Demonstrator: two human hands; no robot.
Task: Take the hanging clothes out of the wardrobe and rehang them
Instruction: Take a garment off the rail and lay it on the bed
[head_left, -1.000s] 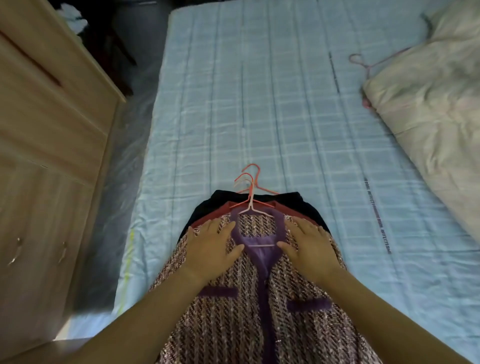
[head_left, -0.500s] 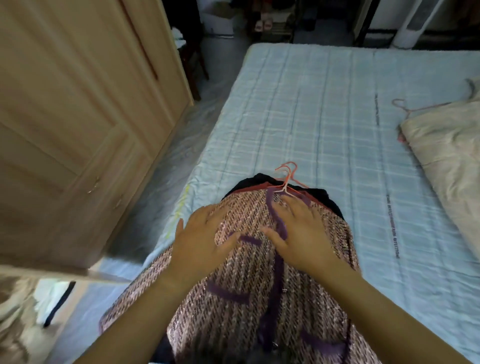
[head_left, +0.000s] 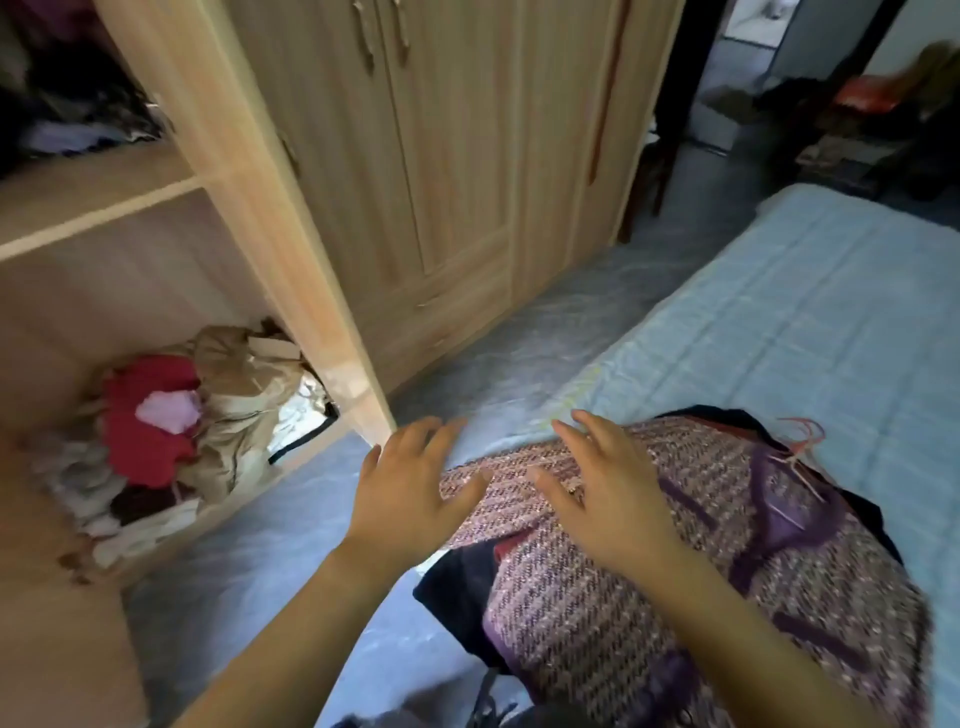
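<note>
Tweed jacket (head_left: 675, 571), pink with purple trim, is laid over a black garment (head_left: 457, 587) at the near left edge of the blue quilted bed (head_left: 779, 322). Pink hangers (head_left: 802, 447) are seen at its collar, to the right. The right hand (head_left: 608, 493) is spread flat over the jacket with nothing gripped; whether it touches cannot be told. The left hand (head_left: 410, 493) is held with fingers straight and apart at the jacket's left edge, holding nothing. To the left, the wardrobe (head_left: 415, 156) is seen with one compartment open, where a heap of clothes (head_left: 156, 431) is piled.
</note>
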